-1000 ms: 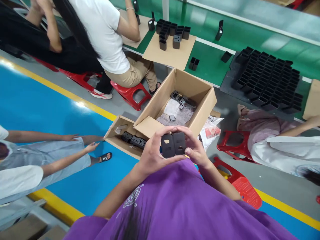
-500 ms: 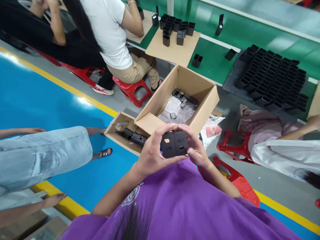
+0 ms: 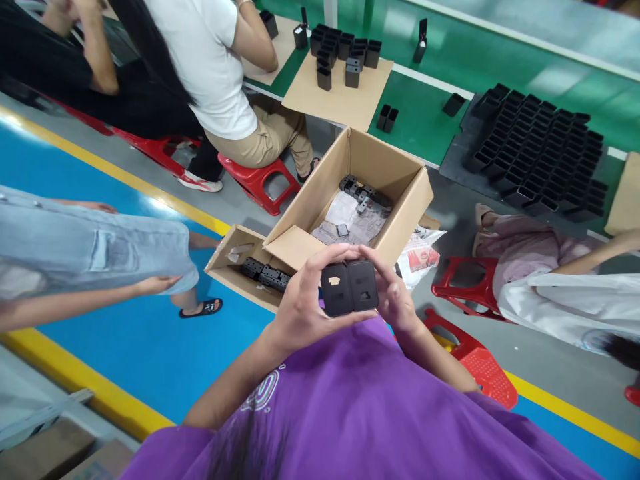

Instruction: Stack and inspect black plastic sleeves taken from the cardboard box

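Note:
Two black rectangular parts with small cutouts stand side by side between my hands, in front of my purple shirt. My left hand [image 3: 301,300] grips the left black part [image 3: 337,291], its fingers over the top and thumb along the bottom. Around the right black part [image 3: 363,287] my right hand [image 3: 395,293] is closed at the top and right side. Just beyond them is a large open cardboard box [image 3: 407,207] with small black pieces [image 3: 357,190] and crumpled paper inside. A smaller cardboard box [image 3: 220,267] at its left holds more black pieces [image 3: 265,274].
Black cases [image 3: 543,147] crowd a dark tray on the green table [image 3: 415,127]; others stand on a cardboard sheet [image 3: 300,90]. People sit on red stools [image 3: 260,183] at left and right. A person in denim [image 3: 110,247] stands at the left. Another red stool [image 3: 485,373] is near my right arm.
The person in denim has moved further into view at the left, one arm now stretched forward. The camera view has shifted slightly. My hands keep the same hold on the two black parts.

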The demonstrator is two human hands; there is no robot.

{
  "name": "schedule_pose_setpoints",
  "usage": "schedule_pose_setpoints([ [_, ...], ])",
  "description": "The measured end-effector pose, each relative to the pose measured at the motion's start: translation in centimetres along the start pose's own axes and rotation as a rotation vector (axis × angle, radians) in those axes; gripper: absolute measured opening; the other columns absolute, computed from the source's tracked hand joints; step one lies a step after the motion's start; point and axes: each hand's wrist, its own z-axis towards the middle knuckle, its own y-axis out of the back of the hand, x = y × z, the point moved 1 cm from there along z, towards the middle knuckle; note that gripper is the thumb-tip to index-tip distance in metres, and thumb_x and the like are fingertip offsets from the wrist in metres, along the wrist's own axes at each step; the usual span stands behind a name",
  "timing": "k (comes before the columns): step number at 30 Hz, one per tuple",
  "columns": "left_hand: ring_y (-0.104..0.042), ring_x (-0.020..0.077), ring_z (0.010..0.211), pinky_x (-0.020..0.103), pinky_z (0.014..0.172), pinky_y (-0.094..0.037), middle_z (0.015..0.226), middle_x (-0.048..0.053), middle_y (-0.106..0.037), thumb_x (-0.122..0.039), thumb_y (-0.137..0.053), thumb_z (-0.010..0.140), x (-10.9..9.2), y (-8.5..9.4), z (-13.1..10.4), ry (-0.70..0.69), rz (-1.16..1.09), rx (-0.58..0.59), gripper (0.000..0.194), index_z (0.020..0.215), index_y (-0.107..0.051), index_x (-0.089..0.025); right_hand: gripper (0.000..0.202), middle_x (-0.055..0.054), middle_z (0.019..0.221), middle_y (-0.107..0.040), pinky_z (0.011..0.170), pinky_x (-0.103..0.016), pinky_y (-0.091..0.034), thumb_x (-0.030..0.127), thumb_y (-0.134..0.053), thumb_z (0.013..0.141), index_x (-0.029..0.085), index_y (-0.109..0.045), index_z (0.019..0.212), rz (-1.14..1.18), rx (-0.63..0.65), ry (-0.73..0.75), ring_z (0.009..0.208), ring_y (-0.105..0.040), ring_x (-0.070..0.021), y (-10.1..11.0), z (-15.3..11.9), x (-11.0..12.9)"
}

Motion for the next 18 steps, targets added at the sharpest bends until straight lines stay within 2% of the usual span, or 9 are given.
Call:
schedule_pose_setpoints([
  [3, -0.07, 0.0269, 0.124, 0.042, 0.109, -0.059, 0.138, 0.012, -0.067, -0.045, -0.092, 0.074, 0.1, -0.1, 0.2, -0.017, -0.03, 0.007, 0.097, 0.153, -0.037, -0.029, 0.07, -0.007, 0.142, -0.063, 0.1, -0.049, -0.058, 0.078, -0.051, 0.091, 0.034, -0.058, 0.144, 0.139, -0.044, -0.111, 0.124, -0.065, -0.0312, -0.6, 0.3, -0.1],
  [5, -0.071, 0.027, 0.123, 0.043, 0.108, -0.059, 0.137, 0.012, -0.067, -0.045, -0.092, 0.075, 0.2, -0.1, 0.4, -0.013, -0.033, 0.011, 0.096, 0.153, -0.038, -0.03, 0.066, -0.006, 0.132, -0.068, 0.097, -0.046, -0.059, 0.075, -0.057, 0.09, 0.032, -0.058, 0.141, 0.208, -0.068, -0.158, 0.117, -0.068, -0.0279, -1.0, 0.6, -0.2],
  [8, -0.072, 0.0277, 0.12, 0.044, 0.106, -0.06, 0.134, 0.011, -0.068, -0.046, -0.092, 0.073, 0.4, -0.2, 0.5, -0.018, -0.037, 0.006, 0.096, 0.152, -0.039, -0.031, 0.065, -0.004, 0.13, -0.07, 0.101, -0.041, -0.058, 0.072, -0.068, 0.084, 0.032, -0.062, 0.135, 0.266, -0.105, -0.177, 0.119, -0.067, -0.0255, -1.4, 0.8, -0.6],
  [12, -0.072, 0.0275, 0.118, 0.044, 0.107, -0.059, 0.13, 0.012, -0.07, -0.046, -0.093, 0.072, 0.7, -0.4, 0.5, -0.033, -0.059, -0.007, 0.098, 0.153, -0.04, -0.029, 0.066, -0.004, 0.128, -0.073, 0.107, -0.041, -0.056, 0.074, -0.073, 0.079, 0.029, -0.07, 0.127, 0.426, -0.114, -0.255, 0.12, -0.068, -0.0258, -1.7, 0.7, -1.5],
  [15, -0.072, 0.0268, 0.118, 0.042, 0.107, -0.059, 0.131, 0.013, -0.069, -0.046, -0.094, 0.071, 0.8, -0.4, 0.6, -0.035, -0.068, -0.003, 0.1, 0.153, -0.039, -0.028, 0.062, -0.001, 0.117, -0.077, 0.1, -0.039, -0.06, 0.072, -0.079, 0.075, 0.031, -0.073, 0.121, 0.519, -0.119, -0.31, 0.109, -0.073, -0.0235, -1.8, 0.6, -1.7],
  [18, -0.072, 0.0265, 0.116, 0.041, 0.104, -0.06, 0.13, 0.012, -0.069, -0.048, -0.094, 0.07, 0.8, -0.3, 0.8, -0.033, -0.057, -0.012, 0.101, 0.153, -0.04, -0.029, 0.054, 0.001, 0.107, -0.079, 0.092, -0.034, -0.062, 0.066, -0.083, 0.075, 0.031, -0.076, 0.115, 0.564, -0.117, -0.3, 0.098, -0.074, -0.0197, -2.1, 0.7, -1.1],
])
